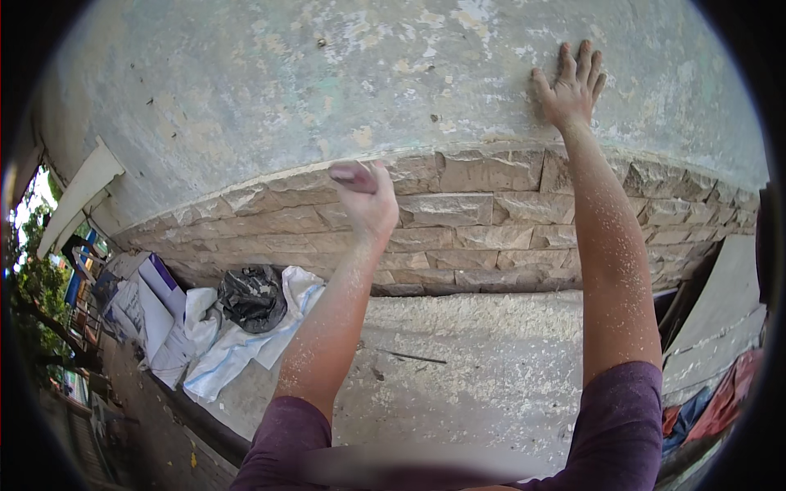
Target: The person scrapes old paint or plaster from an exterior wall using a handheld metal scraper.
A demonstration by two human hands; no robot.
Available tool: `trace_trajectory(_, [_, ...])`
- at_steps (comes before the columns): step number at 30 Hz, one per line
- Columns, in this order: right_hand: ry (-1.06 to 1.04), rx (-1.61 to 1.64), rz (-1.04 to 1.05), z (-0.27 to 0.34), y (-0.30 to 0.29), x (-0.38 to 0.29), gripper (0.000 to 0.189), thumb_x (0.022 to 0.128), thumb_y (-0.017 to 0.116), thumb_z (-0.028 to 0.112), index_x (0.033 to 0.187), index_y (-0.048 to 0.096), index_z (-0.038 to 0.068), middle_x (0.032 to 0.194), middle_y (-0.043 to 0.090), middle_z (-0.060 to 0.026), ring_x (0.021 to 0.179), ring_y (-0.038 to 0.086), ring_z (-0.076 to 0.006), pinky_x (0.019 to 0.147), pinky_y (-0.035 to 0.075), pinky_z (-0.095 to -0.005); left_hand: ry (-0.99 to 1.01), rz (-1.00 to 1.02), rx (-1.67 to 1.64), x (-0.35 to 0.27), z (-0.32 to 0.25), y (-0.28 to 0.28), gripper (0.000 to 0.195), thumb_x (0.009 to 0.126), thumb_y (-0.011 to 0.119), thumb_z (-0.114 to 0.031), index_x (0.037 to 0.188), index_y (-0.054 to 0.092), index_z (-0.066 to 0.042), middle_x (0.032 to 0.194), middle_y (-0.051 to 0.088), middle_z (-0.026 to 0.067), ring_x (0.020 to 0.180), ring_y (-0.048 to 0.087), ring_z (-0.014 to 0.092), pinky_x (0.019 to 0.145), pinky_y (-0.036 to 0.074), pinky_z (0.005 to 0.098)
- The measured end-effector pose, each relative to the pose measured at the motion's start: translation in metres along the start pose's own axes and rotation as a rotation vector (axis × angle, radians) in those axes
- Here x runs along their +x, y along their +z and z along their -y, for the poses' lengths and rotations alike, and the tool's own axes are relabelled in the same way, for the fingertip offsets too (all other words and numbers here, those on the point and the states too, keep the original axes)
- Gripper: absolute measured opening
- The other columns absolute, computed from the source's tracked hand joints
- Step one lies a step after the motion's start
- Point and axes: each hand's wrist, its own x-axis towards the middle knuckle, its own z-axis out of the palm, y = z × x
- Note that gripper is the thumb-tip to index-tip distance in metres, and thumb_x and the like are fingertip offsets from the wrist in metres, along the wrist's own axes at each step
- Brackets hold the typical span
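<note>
My left hand (370,205) is raised before the top of the stone cladding, fingers curled around a small pinkish-brown object (354,177). Motion blur hides what that object is. Higher up and to the right, my right hand (572,98) lies with fingers spread against the painted wall (245,104), holding nothing. The wall's paint is worn and patchy, with pale green, white and cream areas and a few small holes. Pale flakes and dust speckle both forearms.
Rough stone cladding (466,212) covers the lower wall. Below it runs a concrete ledge (466,393) strewn with pale flakes, with a thin dark stick (412,356) on it. Left lie a white woven sack (230,368) and a black plastic bag (252,297). Cloths (724,396) lie at right.
</note>
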Motion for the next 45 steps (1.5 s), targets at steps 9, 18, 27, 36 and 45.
trace_trajectory(9, [0.022, 1.178, 1.22, 0.214, -0.187, -0.082, 0.077, 0.083, 0.055, 0.057, 0.135, 0.043, 0.002, 0.135, 0.045, -0.0205, 0.127, 0.041, -0.0315, 0.107, 0.03, -0.0441, -0.115, 0.307, 0.17, -0.074, -0.049, -0.064, 0.009, 0.081, 0.063, -0.009, 0.081, 0.06, -0.001, 0.07, 0.063, 0.0106, 0.064, 0.062, 0.015, 0.057, 0.046, 0.0289])
trace_trajectory(18, [0.361, 1.345, 0.809, 0.35, -0.188, -0.139, 0.017, 0.088, 0.061, 0.015, 0.092, 0.051, 0.002, 0.084, 0.056, -0.0034, 0.075, 0.051, -0.0109, 0.071, 0.045, -0.0267, -0.306, 0.45, -0.09, -0.036, -0.015, -0.135, 0.037, 0.073, 0.07, -0.015, 0.102, 0.052, 0.0, 0.1, 0.059, 0.0164, 0.094, 0.059, 0.027, 0.076, 0.048, 0.0347])
trace_trajectory(27, [0.543, 1.392, 0.112, 0.411, -0.069, -0.011, 0.03, 0.085, 0.062, 0.012, 0.063, 0.043, 0.008, 0.053, 0.046, -0.0012, 0.046, 0.044, -0.0103, 0.045, 0.038, -0.0276, -0.354, 0.22, 0.587, -0.194, 0.074, -0.391, 0.044, 0.074, 0.067, -0.007, 0.112, 0.046, -0.001, 0.12, 0.046, 0.021, 0.113, 0.043, 0.039, 0.097, 0.032, 0.0495])
trace_trajectory(36, [0.484, 1.144, 0.168, 0.426, -0.025, -0.025, 0.025, 0.072, 0.064, 0.012, 0.055, 0.049, 0.001, 0.051, 0.053, -0.0028, 0.054, 0.049, -0.0088, 0.054, 0.041, -0.0259, -0.499, 0.481, 1.306, -0.272, 0.051, -0.543, 0.052, 0.078, 0.062, -0.022, 0.121, 0.042, 0.0, 0.141, 0.033, 0.0243, 0.129, 0.031, 0.042, 0.104, 0.025, 0.0541])
trace_trajectory(45, [0.247, 0.785, -0.126, 0.377, -0.007, -0.039, 0.02, 0.077, 0.054, 0.0, 0.06, 0.044, 0.004, 0.047, 0.045, -0.0048, 0.039, 0.045, -0.013, 0.036, 0.035, -0.0282, -0.538, 0.556, 1.236, -0.263, 0.056, -0.536, 0.055, 0.081, 0.058, -0.027, 0.124, 0.039, 0.003, 0.145, 0.026, 0.0254, 0.137, 0.02, 0.041, 0.108, 0.019, 0.0548])
